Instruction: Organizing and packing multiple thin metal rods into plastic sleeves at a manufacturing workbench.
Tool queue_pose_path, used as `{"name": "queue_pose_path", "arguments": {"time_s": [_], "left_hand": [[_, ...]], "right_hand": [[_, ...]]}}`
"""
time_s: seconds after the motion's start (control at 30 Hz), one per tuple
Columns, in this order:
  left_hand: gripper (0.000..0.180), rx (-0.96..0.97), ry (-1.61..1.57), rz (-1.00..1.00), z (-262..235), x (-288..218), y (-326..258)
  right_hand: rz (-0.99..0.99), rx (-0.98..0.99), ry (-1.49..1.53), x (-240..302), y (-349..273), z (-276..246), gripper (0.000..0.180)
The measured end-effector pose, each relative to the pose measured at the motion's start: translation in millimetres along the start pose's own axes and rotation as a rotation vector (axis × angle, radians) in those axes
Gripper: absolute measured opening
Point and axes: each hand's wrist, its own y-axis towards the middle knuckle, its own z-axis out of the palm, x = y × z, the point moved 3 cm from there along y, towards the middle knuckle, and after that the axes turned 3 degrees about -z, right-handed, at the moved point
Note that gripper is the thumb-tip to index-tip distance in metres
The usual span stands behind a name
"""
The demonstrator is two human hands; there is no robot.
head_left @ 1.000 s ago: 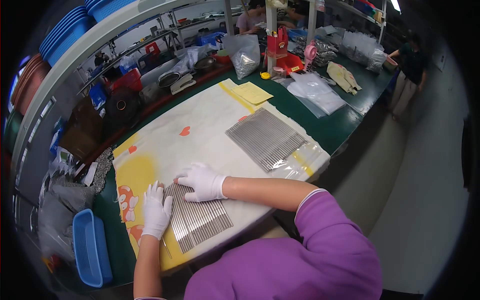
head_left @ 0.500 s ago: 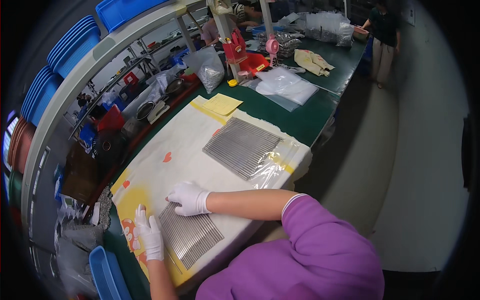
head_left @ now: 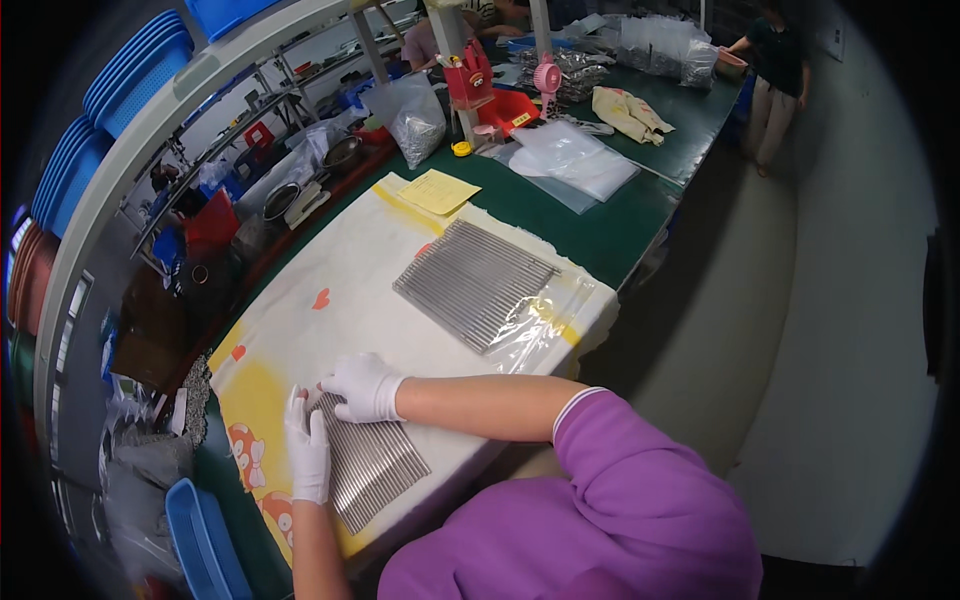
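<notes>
Left hand shifted toward rods; clear bag holds grey bits.

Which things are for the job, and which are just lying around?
In the job:
gloved left hand
gloved right hand
metal rods by the hands
printed cloth underneath

Probably just lying about:
pink fan
flat clear bags
long blue basket

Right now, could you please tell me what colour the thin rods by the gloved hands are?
The thin rods are silver-grey, showing best in the head view.
</notes>
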Motion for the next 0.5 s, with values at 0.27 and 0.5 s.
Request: {"name": "queue_pose_path", "arguments": {"time_s": [0.27, 0.5], "left_hand": [[0.027, -0.079, 0.17, 0.244, 9.3, 5.5, 14.1], [0.022, -0.112, 0.131, 0.198, 3.8, 3.2, 6.6]], "right_hand": [[0.105, 0.041, -0.186, 1.2, 8.0, -7.2, 0.045], [0.082, 0.059, -0.152, 2.5, 12.7, 3.6, 0.041]]}}
